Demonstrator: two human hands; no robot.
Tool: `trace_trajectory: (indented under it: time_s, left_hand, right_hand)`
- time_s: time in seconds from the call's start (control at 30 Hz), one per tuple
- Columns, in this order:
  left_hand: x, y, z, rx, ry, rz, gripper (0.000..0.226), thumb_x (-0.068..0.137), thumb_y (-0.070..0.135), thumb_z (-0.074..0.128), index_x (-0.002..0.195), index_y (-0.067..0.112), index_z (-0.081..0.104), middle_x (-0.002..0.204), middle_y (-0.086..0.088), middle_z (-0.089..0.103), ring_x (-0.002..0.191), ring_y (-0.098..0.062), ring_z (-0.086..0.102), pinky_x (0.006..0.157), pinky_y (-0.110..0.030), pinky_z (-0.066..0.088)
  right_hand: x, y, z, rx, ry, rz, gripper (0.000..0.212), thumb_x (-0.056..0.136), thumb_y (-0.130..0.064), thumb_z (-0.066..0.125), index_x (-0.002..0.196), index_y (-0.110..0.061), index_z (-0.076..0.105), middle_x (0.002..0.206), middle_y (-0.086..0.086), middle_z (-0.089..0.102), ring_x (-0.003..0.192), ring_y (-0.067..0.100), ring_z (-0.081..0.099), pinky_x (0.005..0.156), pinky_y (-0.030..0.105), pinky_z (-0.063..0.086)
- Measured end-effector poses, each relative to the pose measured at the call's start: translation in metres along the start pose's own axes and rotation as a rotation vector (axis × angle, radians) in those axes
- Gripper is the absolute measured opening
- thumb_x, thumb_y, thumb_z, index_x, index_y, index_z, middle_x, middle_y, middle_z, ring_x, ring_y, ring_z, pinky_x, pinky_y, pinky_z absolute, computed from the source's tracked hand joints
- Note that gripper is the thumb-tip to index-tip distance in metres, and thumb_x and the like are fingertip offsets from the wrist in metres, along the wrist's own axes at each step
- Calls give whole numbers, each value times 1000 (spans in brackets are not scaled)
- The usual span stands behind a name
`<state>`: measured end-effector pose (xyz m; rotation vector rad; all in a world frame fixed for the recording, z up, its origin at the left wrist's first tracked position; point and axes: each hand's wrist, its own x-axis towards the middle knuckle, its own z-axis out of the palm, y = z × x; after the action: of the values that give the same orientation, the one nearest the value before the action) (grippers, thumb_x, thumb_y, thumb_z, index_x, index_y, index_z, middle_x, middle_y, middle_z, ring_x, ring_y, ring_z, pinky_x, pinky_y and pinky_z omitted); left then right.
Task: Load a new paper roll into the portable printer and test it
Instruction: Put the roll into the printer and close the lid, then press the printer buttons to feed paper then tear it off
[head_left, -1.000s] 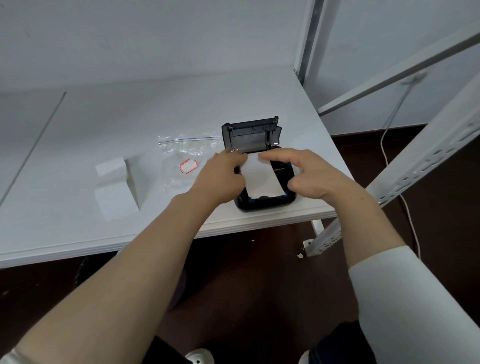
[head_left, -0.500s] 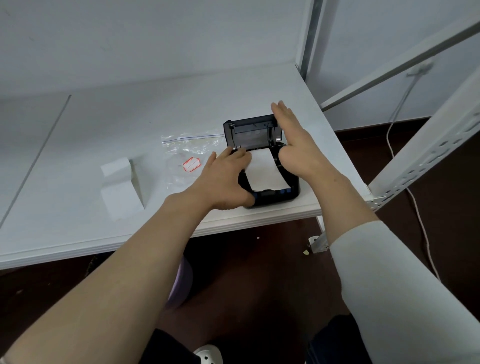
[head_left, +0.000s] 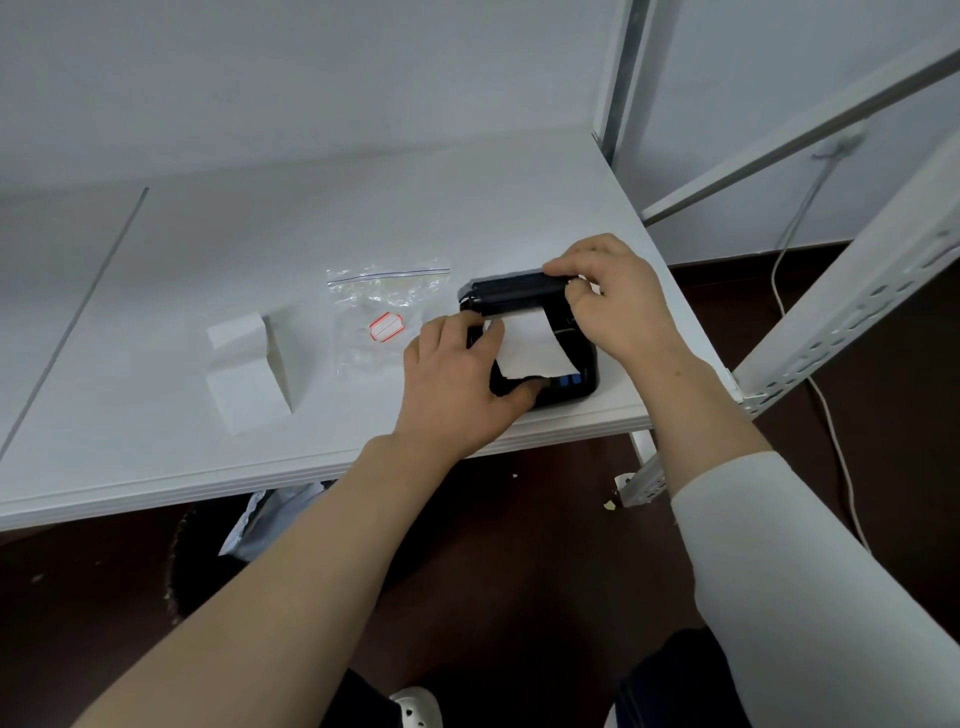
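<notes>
With right hand (head_left: 613, 306) clasping the black hinged lid (head_left: 511, 292), left hand (head_left: 457, 379) gripping the black portable printer (head_left: 584, 382), I feared the white paper strip (head_left: 527, 348) between my fingers (head_left: 447, 332) would jam askew.

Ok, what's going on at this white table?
A person is loading a small black portable printer on a white table. The left hand grips the printer's body; the right hand grips its hinged black lid, low over the body. A white paper strip sticks out from under the lid. Whether the lid has latched cannot be told.
</notes>
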<state>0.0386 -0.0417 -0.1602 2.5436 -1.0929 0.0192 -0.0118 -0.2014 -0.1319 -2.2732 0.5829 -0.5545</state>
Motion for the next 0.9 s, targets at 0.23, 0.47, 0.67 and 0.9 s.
trace_trajectory:
  time_s: [0.23,0.47,0.67,0.9]
  left_hand:
    - [-20,-5,-7,-370,218,-50,47,71,16,44,111,8,68,114,-9,65,107,-26,55,91,-14,34]
    - [26,-3,-12,-1067,127,-695,16,80,16,52,64,15,48,67,-6,40,67,-23,34,67,-33,34]
    - [30,-1,-3,-1183,56,-763,23,85,13,63,63,13,58,87,-11,56,81,-22,50,85,-36,48]
    - [32,-6,5,-1175,56,-791,23,80,25,68,67,15,52,88,-6,47,79,-22,42,77,-36,39]
  right_hand:
    - [-9,-1,-4,-48,3,13,32,83,4,47,95,-8,74,110,8,67,105,21,60,95,26,44]
    - [-9,7,5,114,54,111,30,91,-7,53,118,-12,64,107,6,68,106,19,60,100,25,43]
    - [-10,10,12,433,115,361,29,86,-5,60,115,-8,64,95,-1,60,93,14,57,87,22,49]
    - [-14,15,6,904,24,678,30,86,-7,63,114,3,60,91,7,66,84,17,64,77,24,55]
